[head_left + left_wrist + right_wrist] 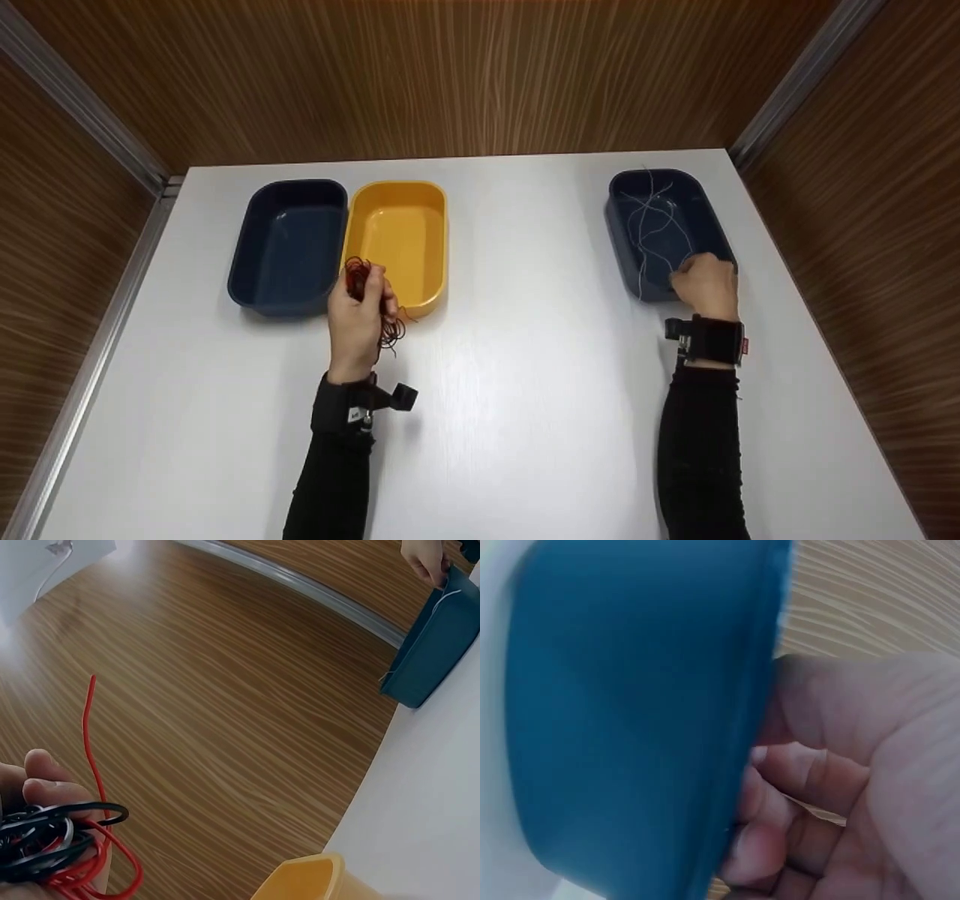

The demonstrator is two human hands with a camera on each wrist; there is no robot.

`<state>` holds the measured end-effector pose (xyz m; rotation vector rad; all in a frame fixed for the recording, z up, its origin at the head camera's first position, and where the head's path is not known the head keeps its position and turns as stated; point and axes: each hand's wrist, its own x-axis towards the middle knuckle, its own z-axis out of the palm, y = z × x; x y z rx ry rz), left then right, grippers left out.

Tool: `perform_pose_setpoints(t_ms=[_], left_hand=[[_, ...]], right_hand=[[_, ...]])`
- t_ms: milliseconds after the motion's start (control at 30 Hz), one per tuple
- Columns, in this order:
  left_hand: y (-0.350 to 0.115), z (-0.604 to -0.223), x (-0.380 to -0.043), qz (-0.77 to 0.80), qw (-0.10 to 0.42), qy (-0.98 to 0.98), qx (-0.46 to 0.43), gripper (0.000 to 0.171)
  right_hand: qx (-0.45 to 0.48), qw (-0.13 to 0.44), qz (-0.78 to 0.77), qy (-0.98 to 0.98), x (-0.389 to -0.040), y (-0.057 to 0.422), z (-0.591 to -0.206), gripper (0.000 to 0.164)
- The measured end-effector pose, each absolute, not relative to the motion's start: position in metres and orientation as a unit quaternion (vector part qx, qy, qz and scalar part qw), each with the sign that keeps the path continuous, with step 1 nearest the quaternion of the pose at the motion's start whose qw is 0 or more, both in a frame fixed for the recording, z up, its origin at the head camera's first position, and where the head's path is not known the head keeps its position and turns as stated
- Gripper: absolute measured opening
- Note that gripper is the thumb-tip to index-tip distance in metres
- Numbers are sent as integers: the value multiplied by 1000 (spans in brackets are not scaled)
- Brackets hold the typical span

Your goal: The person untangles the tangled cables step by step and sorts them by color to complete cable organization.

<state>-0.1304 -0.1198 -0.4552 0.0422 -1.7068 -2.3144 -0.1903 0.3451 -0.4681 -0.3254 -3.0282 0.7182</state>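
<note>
My left hand point(356, 322) grips a tangled bundle of red and black wires point(56, 855) over the near left corner of the yellow bin point(397, 247). Loops and loose ends stick out past the fingers, and one red end stands up in the left wrist view. On the right, my right hand point(706, 285) is at the near end of a dark blue bin point(622, 247), its fingers curled over the rim. Thin white wires point(645, 225) lie across this bin and lead to the fingers, which pinch them. The bin wall point(630, 720) hides some fingertips in the right wrist view.
Another dark blue bin point(289, 240) stands against the yellow bin's left side. All three bins are on a white table point(517, 360), with wood-grain panels point(465, 82) at the back and both sides.
</note>
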Motion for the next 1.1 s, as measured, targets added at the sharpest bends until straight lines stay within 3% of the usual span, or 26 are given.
perform_pose_setpoints(t_ms=[800,933,1100], left_hand=[[-102,-454,-126,-811,86,-578,-5,9],[-99,-453,-125,-816,75,-574,-3,9],[-95,-453,-124,-816,57,-576,1,5]], right_hand=[[-102,-41,221,-969,-196,342,-471,33],[-95,-18,236,-967,-195,339,-470,32],[-62,60,254,-963,-195,327,-466,29]])
